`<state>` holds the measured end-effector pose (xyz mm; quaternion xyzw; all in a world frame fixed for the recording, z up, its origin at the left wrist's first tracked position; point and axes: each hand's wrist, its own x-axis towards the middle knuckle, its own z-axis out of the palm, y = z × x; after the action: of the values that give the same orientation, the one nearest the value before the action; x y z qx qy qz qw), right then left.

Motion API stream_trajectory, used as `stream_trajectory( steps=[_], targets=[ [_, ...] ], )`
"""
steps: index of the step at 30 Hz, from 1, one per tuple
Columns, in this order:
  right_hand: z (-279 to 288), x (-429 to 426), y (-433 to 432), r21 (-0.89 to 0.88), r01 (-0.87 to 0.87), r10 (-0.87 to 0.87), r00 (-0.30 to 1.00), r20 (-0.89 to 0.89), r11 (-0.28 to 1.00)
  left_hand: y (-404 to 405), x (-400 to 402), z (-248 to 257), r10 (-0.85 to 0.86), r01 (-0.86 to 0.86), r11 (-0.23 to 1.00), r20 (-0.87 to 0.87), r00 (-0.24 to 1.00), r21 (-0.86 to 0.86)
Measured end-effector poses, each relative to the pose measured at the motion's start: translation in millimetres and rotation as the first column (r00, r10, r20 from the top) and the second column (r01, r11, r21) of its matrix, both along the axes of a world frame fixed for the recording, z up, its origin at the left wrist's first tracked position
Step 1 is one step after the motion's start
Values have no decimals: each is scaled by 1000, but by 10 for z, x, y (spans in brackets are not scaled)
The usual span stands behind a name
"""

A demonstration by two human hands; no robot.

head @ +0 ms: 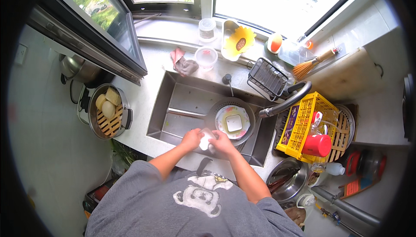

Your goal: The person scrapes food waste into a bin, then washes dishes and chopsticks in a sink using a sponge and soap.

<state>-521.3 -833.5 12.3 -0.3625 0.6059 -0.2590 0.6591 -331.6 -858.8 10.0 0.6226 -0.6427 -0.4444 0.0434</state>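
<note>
Both hands hold a small white piece, perhaps a dish or a lid, above the sink's near edge. My left hand (191,139) grips its left side, and my right hand (223,142) has its right side. The white piece (205,140) is blurred, so its exact kind is unclear. Just beyond my right hand, a floral plate (221,120) lies inside a round metal colander (213,107) in the stainless steel sink (191,94). A square white dish (234,123) with a dark rim rests on that plate.
A curved faucet (286,104) reaches over the sink's right side. To its right stands a yellow plastic basket (300,123) with a red-lidded container (317,145). Left, a steamer pot (92,120) holds buns (109,109). An open window sash (125,39) overhangs the left counter. A rag (184,65) lies behind the sink.
</note>
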Motion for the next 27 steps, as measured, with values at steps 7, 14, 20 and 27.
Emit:
stream_trajectory(
  steps=[7,14,20,27],
  targets=[
    [-8,-93,185,-50,317,-320,946,-58,947,-450,535,-885,-627,528,779,384,678,339],
    [91,-986,329,356,727,-798,446,406,587,-400,1188,-2259,565,-683,645,388,728,343],
    [430,-1505,520,285,865,-733,129,668,412,-467,667,-1005,348,-521,784,456,819,337],
    [198,-1360,279,480,811,-810,-12,587,336,-333,-758,-284,-155,127,930,-54,986,-345]
  ],
)
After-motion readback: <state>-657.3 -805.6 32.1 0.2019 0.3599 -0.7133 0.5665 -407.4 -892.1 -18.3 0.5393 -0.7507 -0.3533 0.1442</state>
